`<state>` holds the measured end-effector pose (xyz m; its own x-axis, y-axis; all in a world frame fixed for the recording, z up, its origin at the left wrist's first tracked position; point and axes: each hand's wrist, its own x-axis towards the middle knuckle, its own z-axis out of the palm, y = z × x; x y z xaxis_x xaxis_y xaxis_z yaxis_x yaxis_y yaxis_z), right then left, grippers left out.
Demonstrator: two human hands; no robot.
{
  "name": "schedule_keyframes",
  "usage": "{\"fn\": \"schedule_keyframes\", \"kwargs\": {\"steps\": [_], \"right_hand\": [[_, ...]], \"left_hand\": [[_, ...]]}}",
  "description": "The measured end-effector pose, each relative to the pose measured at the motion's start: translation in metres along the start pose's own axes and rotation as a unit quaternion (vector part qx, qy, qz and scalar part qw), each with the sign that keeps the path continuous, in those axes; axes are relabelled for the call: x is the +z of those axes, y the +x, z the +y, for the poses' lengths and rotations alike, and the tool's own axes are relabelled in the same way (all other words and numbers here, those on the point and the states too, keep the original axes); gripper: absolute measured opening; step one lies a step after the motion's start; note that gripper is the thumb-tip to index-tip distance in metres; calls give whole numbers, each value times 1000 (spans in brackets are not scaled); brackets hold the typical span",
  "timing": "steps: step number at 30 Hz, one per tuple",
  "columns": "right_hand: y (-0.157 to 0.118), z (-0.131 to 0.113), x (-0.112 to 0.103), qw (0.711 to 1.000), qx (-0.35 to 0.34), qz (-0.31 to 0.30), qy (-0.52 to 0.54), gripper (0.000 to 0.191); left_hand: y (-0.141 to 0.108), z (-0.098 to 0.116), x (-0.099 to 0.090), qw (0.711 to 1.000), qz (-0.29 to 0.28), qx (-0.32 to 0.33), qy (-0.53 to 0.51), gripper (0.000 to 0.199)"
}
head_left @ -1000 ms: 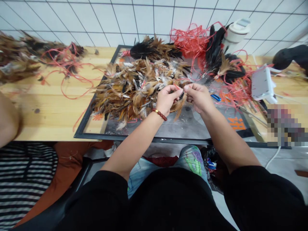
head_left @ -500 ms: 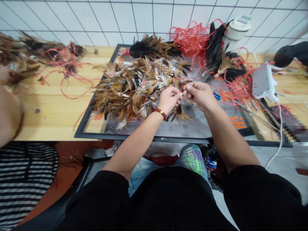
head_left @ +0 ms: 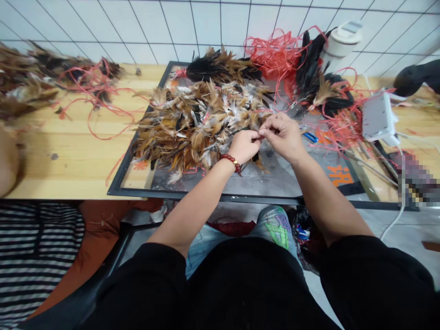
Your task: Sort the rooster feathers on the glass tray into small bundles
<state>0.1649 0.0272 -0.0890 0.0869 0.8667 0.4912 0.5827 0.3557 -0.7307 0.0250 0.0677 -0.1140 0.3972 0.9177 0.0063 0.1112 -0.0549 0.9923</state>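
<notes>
My left hand (head_left: 244, 145), with a red bead bracelet (head_left: 232, 161) at its wrist, is closed in a pinch over the right side of the feather pile. Dark and brown feathers (head_left: 258, 162) stick out below its fingers, a small bunch in its grip. Against its fingertips, my right hand (head_left: 283, 137) pinches with thumb and forefinger. A thin red string showed between the fingertips a moment ago; the fingers now mostly cover it. Beside both hands lies a large heap of brown, white and black feathers (head_left: 192, 133) on a dark-framed glass panel (head_left: 206, 197).
Tangled red string (head_left: 275, 52) and black feathers (head_left: 305, 68) lie at the back, near a white lidded cup (head_left: 342, 39). On the right are a blue-handled tool (head_left: 310, 137) and a white box (head_left: 378, 119) with a cable. Another person's arm (head_left: 7, 160) rests at the left.
My fingertips have come closer together, and the red string between them is now mostly covered. Fewer feathers show below my left hand. The other person's hand at far left has moved out of sight.
</notes>
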Motion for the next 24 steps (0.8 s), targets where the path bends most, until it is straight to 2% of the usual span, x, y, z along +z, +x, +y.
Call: {"fn": "schedule_keyframes", "kwargs": {"steps": [3, 7, 14, 17, 20, 24], "right_hand": [[1, 7, 1, 1000, 11, 9, 20, 7], [1, 13, 2, 997, 56, -4, 57, 12], [2, 9, 0, 997, 71, -7, -21, 8], [3, 10, -2, 996, 80, -23, -20, 11], [3, 12, -2, 988, 127, -55, 62, 18], [3, 12, 0, 939, 241, -96, 228, 29]], "left_hand": [[-2, 5, 1, 1000, 2, 10, 4, 29], [-5, 15, -2, 992, 19, -76, -99, 26], [-5, 22, -6, 976, 21, -109, -188, 10], [-3, 20, -7, 971, 26, -112, -210, 10], [-2, 17, -8, 971, 19, -104, -215, 13], [-4, 18, -10, 970, -22, -77, -228, 17]]}}
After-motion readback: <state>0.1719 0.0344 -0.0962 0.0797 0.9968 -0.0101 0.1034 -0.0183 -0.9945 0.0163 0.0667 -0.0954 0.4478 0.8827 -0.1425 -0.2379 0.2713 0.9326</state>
